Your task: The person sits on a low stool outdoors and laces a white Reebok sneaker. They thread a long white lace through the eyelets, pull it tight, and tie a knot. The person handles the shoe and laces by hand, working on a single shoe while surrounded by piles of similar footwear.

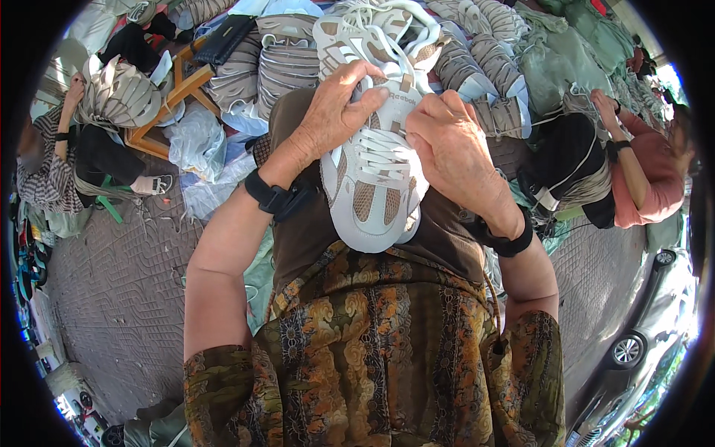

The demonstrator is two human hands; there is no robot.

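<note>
A white and tan sneaker (pixel 369 216) rests on my lap, its toe pointing toward me. White shoelaces (pixel 383 155) cross over its lower eyelets. My left hand (pixel 344 112) grips the sneaker by its tongue, the thumb pressed on the top of it. At the right row of eyelets my right hand (pixel 452 132) is closed in a pinch at the shoelace, whose end the fingers hide. Another pair of the same sneakers (pixel 372 33), with loose laces, lies just beyond, partly behind the tongue.
Bundled stacks of grey-tan shoe uppers (pixel 287 63) lie beyond my knees. A wooden stool frame (pixel 179 97) and a clear plastic bag (pixel 196 141) stand to the left. Seated people flank me, one in checks (pixel 48 153), one in pink (pixel 655 167). A parked car (pixel 640 335) is at right.
</note>
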